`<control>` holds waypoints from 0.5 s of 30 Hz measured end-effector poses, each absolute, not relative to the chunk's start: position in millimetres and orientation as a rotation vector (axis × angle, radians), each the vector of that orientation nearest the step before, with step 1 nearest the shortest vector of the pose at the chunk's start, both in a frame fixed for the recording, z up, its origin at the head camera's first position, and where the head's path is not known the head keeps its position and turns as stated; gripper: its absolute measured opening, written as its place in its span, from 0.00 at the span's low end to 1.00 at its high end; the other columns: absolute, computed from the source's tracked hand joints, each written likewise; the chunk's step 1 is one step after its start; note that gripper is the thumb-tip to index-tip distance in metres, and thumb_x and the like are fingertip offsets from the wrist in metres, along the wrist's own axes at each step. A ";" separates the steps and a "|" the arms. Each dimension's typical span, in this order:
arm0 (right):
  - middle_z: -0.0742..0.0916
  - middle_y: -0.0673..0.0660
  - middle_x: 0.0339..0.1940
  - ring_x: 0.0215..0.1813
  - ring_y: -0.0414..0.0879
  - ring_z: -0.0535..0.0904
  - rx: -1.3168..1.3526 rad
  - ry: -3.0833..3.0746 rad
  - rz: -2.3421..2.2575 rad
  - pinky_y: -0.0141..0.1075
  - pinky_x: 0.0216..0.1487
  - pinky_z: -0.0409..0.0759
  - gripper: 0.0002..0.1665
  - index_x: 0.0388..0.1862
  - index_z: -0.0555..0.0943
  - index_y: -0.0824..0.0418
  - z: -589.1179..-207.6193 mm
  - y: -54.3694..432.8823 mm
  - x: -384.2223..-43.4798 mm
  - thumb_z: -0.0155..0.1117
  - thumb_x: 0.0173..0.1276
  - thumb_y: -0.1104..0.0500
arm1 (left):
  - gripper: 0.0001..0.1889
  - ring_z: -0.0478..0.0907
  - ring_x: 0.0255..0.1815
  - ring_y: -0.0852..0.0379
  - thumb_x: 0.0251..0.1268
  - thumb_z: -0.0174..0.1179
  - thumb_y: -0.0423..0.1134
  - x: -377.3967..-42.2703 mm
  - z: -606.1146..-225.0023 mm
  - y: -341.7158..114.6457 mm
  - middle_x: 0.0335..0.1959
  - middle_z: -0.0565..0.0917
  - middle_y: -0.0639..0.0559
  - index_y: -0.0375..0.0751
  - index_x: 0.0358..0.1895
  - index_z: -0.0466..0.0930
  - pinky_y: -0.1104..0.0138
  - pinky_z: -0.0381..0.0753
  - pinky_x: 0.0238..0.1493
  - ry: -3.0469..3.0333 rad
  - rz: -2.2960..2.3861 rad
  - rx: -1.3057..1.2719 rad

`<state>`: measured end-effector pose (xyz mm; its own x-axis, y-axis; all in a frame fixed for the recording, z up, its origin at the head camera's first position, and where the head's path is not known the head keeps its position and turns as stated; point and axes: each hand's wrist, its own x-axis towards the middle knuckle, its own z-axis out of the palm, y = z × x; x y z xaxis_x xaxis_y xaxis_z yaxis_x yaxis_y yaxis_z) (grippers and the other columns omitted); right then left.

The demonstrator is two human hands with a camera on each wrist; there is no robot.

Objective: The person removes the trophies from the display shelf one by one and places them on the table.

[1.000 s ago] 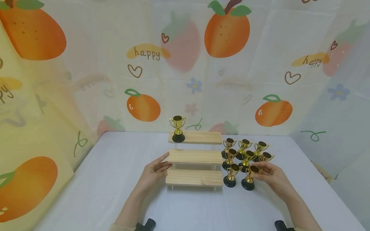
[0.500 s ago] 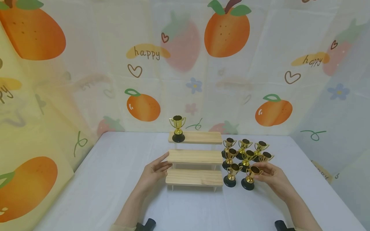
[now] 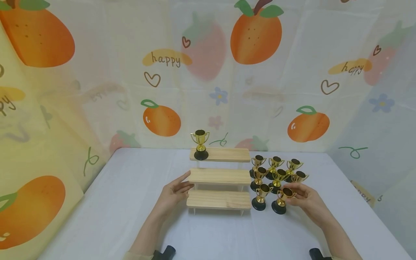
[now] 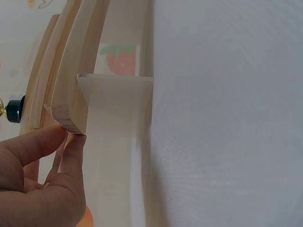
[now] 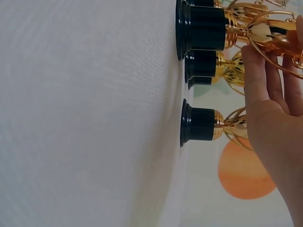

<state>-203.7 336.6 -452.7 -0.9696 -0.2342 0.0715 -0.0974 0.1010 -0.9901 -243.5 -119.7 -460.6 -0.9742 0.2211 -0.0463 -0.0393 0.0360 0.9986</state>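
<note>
A three-tier wooden display stand (image 3: 219,199) stands on the white table, its pale boards stepped upward to the back. My left hand (image 3: 175,190) is at the stand's left end; in the left wrist view the thumb and finger touch the end of the lowest board (image 4: 71,101). A small gold trophy cup (image 3: 200,145) on a black base stands at the left of the top board. On the right, my right hand (image 3: 303,195) has its fingers and thumb about the cup of the front right trophy (image 5: 208,28), whose base is upright at the table.
Several more gold trophies (image 3: 260,198) crowd the table right of the stand. A translucent support (image 4: 118,90) holds up the lowest board. Behind the table (image 3: 143,159) hangs a cloth (image 3: 208,72) printed with oranges and strawberries.
</note>
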 end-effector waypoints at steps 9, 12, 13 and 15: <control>0.85 0.40 0.53 0.54 0.31 0.81 -0.393 2.308 -2.002 0.28 0.50 0.85 0.23 0.61 0.76 0.62 -450.6 333.3 -204.2 0.61 0.67 0.71 | 0.37 0.74 0.70 0.41 0.64 0.54 0.22 -243.7 -461.0 -119.5 0.65 0.76 0.35 0.57 0.73 0.66 0.77 0.82 0.54 2.123 2.044 0.183; 0.86 0.41 0.53 0.55 0.31 0.81 -0.439 2.306 -2.024 0.26 0.52 0.84 0.23 0.60 0.78 0.58 -449.0 333.3 -204.2 0.60 0.67 0.72 | 0.37 0.74 0.69 0.41 0.63 0.54 0.22 -243.6 -460.9 -119.3 0.65 0.76 0.35 0.57 0.73 0.66 0.77 0.82 0.53 2.125 2.045 0.180; 0.86 0.42 0.53 0.55 0.31 0.81 -0.458 2.306 -2.027 0.26 0.52 0.84 0.24 0.60 0.78 0.58 -448.5 333.5 -204.3 0.60 0.67 0.72 | 0.37 0.74 0.69 0.41 0.63 0.54 0.21 -243.5 -460.9 -119.4 0.65 0.76 0.35 0.57 0.73 0.66 0.77 0.82 0.53 2.126 2.045 0.180; 0.86 0.43 0.54 0.56 0.31 0.82 -0.474 2.308 -2.033 0.25 0.53 0.83 0.23 0.60 0.77 0.59 -447.2 333.4 -204.6 0.59 0.67 0.72 | 0.37 0.74 0.69 0.42 0.63 0.54 0.21 -243.3 -460.8 -119.4 0.65 0.76 0.35 0.57 0.73 0.66 0.77 0.82 0.53 2.127 2.046 0.181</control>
